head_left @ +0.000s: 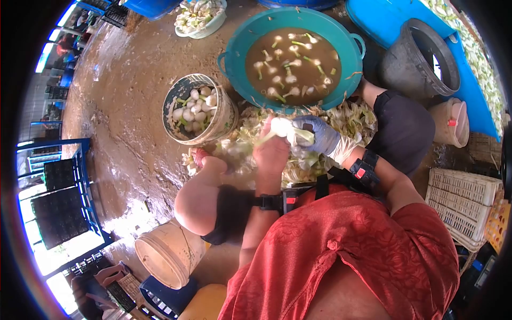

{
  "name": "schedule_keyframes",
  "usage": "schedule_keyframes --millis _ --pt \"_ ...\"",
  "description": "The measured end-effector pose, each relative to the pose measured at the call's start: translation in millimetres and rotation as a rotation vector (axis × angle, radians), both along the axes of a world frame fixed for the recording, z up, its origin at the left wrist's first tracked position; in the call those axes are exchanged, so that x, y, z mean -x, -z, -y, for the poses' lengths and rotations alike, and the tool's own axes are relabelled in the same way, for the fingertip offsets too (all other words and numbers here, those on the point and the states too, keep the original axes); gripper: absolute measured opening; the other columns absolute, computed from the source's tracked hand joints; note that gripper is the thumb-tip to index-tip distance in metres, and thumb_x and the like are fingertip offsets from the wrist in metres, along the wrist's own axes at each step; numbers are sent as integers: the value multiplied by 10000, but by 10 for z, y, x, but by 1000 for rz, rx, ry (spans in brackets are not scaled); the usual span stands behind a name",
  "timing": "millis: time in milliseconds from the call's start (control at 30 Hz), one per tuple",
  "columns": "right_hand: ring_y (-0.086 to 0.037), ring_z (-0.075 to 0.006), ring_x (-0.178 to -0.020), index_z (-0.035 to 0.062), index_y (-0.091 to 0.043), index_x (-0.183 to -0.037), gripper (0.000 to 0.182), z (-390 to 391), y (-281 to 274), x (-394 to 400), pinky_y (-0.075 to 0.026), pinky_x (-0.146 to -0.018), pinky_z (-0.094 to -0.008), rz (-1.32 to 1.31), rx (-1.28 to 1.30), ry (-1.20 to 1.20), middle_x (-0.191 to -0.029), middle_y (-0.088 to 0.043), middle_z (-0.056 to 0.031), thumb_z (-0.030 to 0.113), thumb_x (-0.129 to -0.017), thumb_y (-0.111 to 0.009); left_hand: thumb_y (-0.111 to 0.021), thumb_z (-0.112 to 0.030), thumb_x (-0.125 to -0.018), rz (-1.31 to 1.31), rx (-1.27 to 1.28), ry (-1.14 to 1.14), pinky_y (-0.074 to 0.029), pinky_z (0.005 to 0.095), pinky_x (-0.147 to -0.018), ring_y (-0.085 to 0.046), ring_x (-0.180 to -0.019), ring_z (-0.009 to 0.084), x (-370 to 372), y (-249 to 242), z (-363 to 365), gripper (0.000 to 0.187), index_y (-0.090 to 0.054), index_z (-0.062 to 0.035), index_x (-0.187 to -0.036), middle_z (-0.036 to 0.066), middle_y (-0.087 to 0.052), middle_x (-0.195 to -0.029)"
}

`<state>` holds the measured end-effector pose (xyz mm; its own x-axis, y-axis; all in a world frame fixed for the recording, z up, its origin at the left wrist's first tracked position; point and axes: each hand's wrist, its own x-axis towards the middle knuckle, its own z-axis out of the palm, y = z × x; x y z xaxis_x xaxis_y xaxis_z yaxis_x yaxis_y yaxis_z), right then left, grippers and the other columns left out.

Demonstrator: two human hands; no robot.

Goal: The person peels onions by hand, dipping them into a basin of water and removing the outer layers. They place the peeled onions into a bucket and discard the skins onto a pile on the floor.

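A white garlic bulb (pixel 281 128) with a pale green stem is held between my hands, above a heap of peelings (pixel 314 168). My left hand (pixel 272 152) is bare and closed around the left side of the bulb. From the right, my right hand (pixel 317 132), in a grey-blue glove, grips the bulb by its stem side. Just beyond, a green tub (pixel 234 80) of brown water holds several floating bulbs with stems. To the left stands a dirty bucket (pixel 226 117) with several white bulbs (pixel 196 111) inside.
A basin of peelings (pixel 200 18) lies at the far left. At the right are a dark bucket (pixel 400 66), a smaller pail (pixel 442 122) and white crates (pixel 461 202). A lidded pail (pixel 170 253) tilts by my left knee. The brown floor (pixel 117 117) looks wet.
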<state>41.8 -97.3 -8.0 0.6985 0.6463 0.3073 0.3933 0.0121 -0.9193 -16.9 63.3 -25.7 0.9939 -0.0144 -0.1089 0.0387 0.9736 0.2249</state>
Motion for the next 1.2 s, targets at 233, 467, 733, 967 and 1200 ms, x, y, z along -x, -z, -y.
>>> schedule_keyframes --millis 233,467,733,967,1200 --pt "-600 -249 -859 94 -576 -1095 481 -63 -11 -91 -488 -770 -332 187 103 20 -949 -605 -87 169 -665 -778 -652 -524 -730 3 -49 -70 -346 405 -1032 -431 -1201 295 6 -182 85 872 -270 -57 -1360 195 -398 -1329" --pt "-605 -253 -842 62 -573 -1080 426 -77 -62 -30 -489 -783 -330 -216 -49 17 -917 -613 -93 168 -702 -741 -651 -583 -684 11 26 -118 -354 420 -1014 -442 -1182 281 -13 -126 77 915 -281 -82 -1354 139 -426 -1307" --pt "-568 -170 -614 21 -610 -787 240 -131 -391 -25 -439 -607 -287 -389 50 -460 -693 -607 -68 249 -775 -683 -441 -314 -944 -242 -33 -67 -488 320 -690 -556 -798 212 -92 257 -132 307 -508 -16 -981 139 -564 -896" --pt "-595 -224 -630 18 -649 -783 278 29 392 -225 -466 -630 -337 -283 652 -553 -677 -623 -110 296 -790 -632 -491 -543 -844 -226 140 -409 -491 378 -841 -523 -986 307 -312 -338 -667 677 -410 60 -1141 221 -480 -1125" --pt "-607 -368 -755 117 -668 -882 191 -278 320 -823 -483 -690 -409 -143 710 130 -806 -633 -167 222 -741 -596 -435 -351 -919 -413 -196 -337 -415 351 -807 -509 -955 256 -215 -100 -623 264 -480 -96 -970 91 -540 -984"
